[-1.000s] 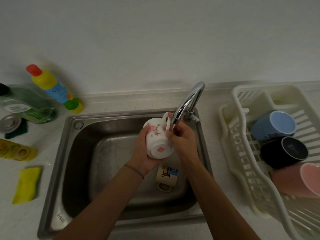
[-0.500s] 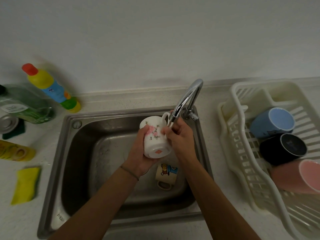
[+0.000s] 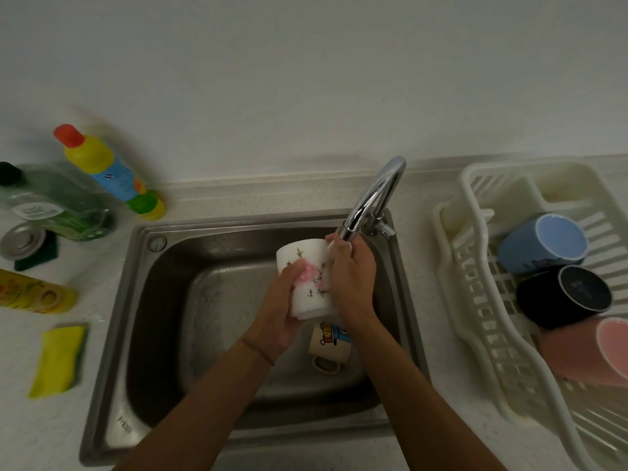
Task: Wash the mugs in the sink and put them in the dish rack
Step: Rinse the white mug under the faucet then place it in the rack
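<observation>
From the head view, both hands hold the white flowered mug [image 3: 307,278] over the sink [image 3: 217,300], right below the tap [image 3: 370,198]. Half a second ago its base faced the camera; now it is turned so the side wall and flower print face up, with the rim end tipped toward the back of the sink. That suggests the rinse is moving round the mug, so this one is likely close to done.

The left hand [image 3: 278,314] wraps the mug's lower left side, thumb across the pink print. The right hand [image 3: 351,277] is curled round the right side by the handle, fingertips up at the spout. The mug sits between the two palms.

A cartoon mug [image 3: 328,343] lies in the basin beneath, unwashed by the look of it. The dish rack [image 3: 475,300] to the right holds a blue mug [image 3: 540,243], a black mug [image 3: 564,297] and a pink mug [image 3: 591,351].
</observation>
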A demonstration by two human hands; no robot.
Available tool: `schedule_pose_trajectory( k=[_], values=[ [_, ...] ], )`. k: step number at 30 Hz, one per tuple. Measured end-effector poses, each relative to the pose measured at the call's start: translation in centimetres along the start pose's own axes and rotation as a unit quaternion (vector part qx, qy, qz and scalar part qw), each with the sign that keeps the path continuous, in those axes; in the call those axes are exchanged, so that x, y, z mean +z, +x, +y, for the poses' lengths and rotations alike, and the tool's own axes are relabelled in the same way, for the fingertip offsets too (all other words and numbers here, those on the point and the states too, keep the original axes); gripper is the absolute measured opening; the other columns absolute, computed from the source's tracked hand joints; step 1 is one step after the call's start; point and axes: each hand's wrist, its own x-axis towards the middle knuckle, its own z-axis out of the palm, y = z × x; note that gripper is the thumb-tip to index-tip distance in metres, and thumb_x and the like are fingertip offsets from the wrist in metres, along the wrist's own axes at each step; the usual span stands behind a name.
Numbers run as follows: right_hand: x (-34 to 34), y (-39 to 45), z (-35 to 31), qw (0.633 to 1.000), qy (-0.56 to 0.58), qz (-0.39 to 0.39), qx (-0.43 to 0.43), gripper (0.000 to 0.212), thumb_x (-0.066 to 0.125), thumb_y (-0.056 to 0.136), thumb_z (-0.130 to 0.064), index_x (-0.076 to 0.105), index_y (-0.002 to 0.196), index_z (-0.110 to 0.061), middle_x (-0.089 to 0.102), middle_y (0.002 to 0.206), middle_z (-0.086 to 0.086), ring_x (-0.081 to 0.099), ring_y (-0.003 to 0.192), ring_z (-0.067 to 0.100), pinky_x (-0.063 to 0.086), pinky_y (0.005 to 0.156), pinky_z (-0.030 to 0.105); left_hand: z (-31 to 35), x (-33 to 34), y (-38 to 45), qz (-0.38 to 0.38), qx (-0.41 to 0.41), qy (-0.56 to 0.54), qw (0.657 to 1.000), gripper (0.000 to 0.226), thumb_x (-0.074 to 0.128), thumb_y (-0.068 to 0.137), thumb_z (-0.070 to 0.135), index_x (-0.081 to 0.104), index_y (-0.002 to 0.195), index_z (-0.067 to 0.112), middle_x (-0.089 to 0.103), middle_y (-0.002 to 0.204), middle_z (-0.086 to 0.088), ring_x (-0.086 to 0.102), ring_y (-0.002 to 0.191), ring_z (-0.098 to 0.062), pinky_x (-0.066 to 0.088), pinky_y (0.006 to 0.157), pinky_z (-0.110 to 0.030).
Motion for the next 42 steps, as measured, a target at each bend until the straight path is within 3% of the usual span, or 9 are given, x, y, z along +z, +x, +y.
schedule_pose_trajectory(
  k=[5,11,16,19,23,26,30,36,42],
  values=[
    [-0.8,1.6,1.7,0.998,0.032,0.005,0.047,0.034,0.043,0.107,-0.026,0.067,0.096,-0.005,0.066,0.094,0.017,0.063,0.081,0.033,0.053,0.073,0.036,-0.3,0.5,0.7,0.037,-0.031,-0.011,0.999,0.066,0.069,0.087,0.043,0.056,0.14,0.006,0.071,0.123,-0.021,0.073,0.099,-0.03,0.063,0.074,-0.043],
    [-1.4,5.9,4.8,0.996,-0.059,0.06,0.02,0.015,0.052,0.101,-0.023,0.066,0.104,-0.026,0.067,0.107,-0.004,0.065,0.099,0.012,0.055,0.094,0.04,-1.5,1.8,3.2,0.066,-0.079,-0.032,0.994,0.063,0.064,0.092,0.042,0.053,0.145,0.01,0.062,0.137,-0.025,0.07,0.101,-0.032,0.063,0.081,-0.049],
    [-2.4,7.6,5.6,0.989,-0.135,0.063,-0.013,0.03,0.051,0.101,-0.027,0.064,0.127,-0.021,0.063,0.127,-0.003,0.06,0.116,0.012,0.051,0.103,0.043,-2.2,2.9,4.4,0.056,-0.096,-0.052,0.992,0.049,0.061,0.094,0.042,0.061,0.132,0.011,0.074,0.114,-0.018,0.075,0.088,-0.028,0.064,0.076,-0.046],
    [-2.7,7.9,5.7,0.986,-0.154,0.057,-0.036,0.032,0.048,0.102,-0.026,0.065,0.129,-0.019,0.064,0.127,0.0,0.06,0.117,0.014,0.051,0.103,0.042,-2.4,3.2,4.7,0.039,-0.103,-0.055,0.992,0.038,0.055,0.099,0.04,0.065,0.124,0.012,0.077,0.101,-0.015,0.076,0.082,-0.026,0.063,0.073,-0.045],
    [-3.1,8.4,5.4,0.98,-0.181,0.062,-0.054,0.03,0.049,0.103,-0.023,0.066,0.127,-0.017,0.063,0.126,0.002,0.058,0.117,0.015,0.049,0.104,0.039,-2.4,3.5,5.1,0.042,-0.106,-0.048,0.992,0.051,0.064,0.084,0.043,0.064,0.125,0.013,0.077,0.102,-0.015,0.076,0.084,-0.027,0.063,0.074,-0.047],
    [-3.5,8.7,4.8,0.978,-0.184,0.067,-0.069,0.027,0.049,0.103,-0.02,0.067,0.122,-0.017,0.063,0.122,0.0,0.056,0.114,0.013,0.048,0.103,0.035,-2.2,3.7,5.5,0.044,-0.113,-0.045,0.992,0.045,0.061,0.095,0.043,0.064,0.128,0.013,0.076,0.108,-0.016,0.074,0.09,-0.029,0.06,0.083,-0.05],
    [-4.1,9.3,4.4,0.977,-0.188,0.065,-0.082,0.023,0.051,0.1,-0.017,0.068,0.116,-0.019,0.062,0.115,-0.002,0.056,0.111,0.015,0.049,0.1,0.035,-2.0,4.0,6.1,0.051,-0.121,-0.037,0.991,0.048,0.06,0.098,0.043,0.06,0.137,0.013,0.075,0.11,-0.016,0.074,0.09,-0.029,0.064,0.077,-0.048],
    [-4.7,10.4,4.0,0.976,-0.193,0.065,-0.083,0.02,0.051,0.1,-0.014,0.068,0.111,-0.017,0.061,0.111,-0.003,0.059,0.106,0.016,0.052,0.097,0.039,-1.8,4.7,7.0,0.045,-0.125,-0.031,0.991,0.07,0.072,0.079,0.042,0.059,0.14,0.011,0.064,0.136,-0.022,0.07,0.101,-0.032,0.057,0.092,-0.052],
    [-6.7,10.1,3.9,0.949,-0.287,-0.003,-0.132,0.021,0.052,0.102,-0.02,0.063,0.12,-0.019,0.062,0.11,-0.005,0.058,0.101,0.009,0.053,0.091,0.032,-2.0,4.6,7.3,0.052,-0.127,0.009,0.991,0.072,0.078,0.075,0.039,0.059,0.138,0.011,0.069,0.127,-0.019,0.071,0.097,-0.03,0.059,0.088,-0.05]
  ],
)
